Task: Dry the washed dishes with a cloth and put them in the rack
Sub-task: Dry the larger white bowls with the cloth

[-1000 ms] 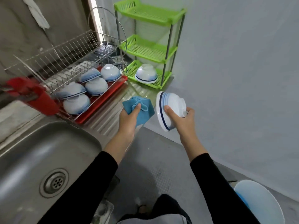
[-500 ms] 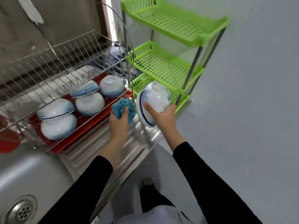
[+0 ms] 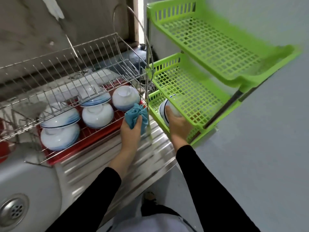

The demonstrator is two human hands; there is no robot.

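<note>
Placement step, by our read: the bowl [image 3: 164,113] is going into the green three-tier rack [image 3: 217,52].

- Right hand [image 3: 179,127]: fingers wrapped over the back of the bowl. The bowl is tipped on edge with its blue-lined rim facing left. It sits inside the bottom tier [image 3: 154,99], under the middle shelf [image 3: 192,91].
- We can't tell if the bowl touches the tier floor; the shelf mesh and our own hand hide the contact. We also can't tell if anything else sits deeper in that tier.
- Left hand [image 3: 131,131]: fingers clenched round the bunched blue cloth [image 3: 135,114]. It hovers just over the ribbed steel tabletop [image 3: 108,164], beside the bottom tier's near corner and close to the wire dish rack [image 3: 75,64].
- The wire rack sits on a red tray [image 3: 93,131] and holds upturned bowls [image 3: 97,116], some stacked. We take these to be the queue left to dry.

Next move, as we judge it:
- Roll the bowl rim-down onto the tier floor.
- Keep it clear of the middle shelf's front lip, where headroom looks tight.
- Let go only once it sits flat, then draw the hand straight back out.
- After that, the right hand is free to pull the nearest bowl from the wire rack for the cloth.

Risk: the bowl is glazed and possibly damp, so it could slip if released while tilted.
</note>
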